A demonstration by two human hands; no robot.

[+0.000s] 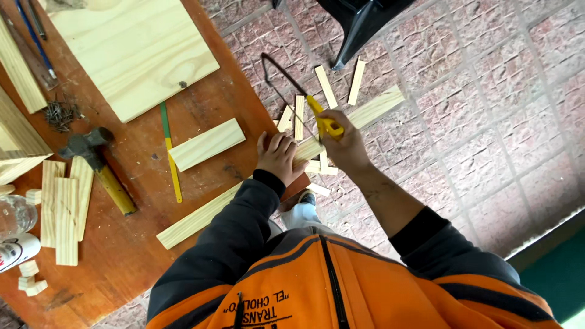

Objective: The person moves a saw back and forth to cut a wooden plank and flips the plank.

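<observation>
A long pale wooden strip [201,216] lies across the brown table's edge [244,85] and juts out over the brick floor. My left hand [277,157] presses the strip down at the table's edge. My right hand [342,143] grips the yellow handle of a hacksaw [286,79], whose black frame reaches up and left. The thin blade crosses the strip just right of my left hand.
Several cut wood pieces [326,85] lie on the brick floor under the strip. On the table are a short plank [206,144], a large board [131,52], a hammer [97,161], a pile of nails [61,114], stacked slats [64,210] and a green-yellow strip [170,155]. A black chair leg [356,30] stands beyond.
</observation>
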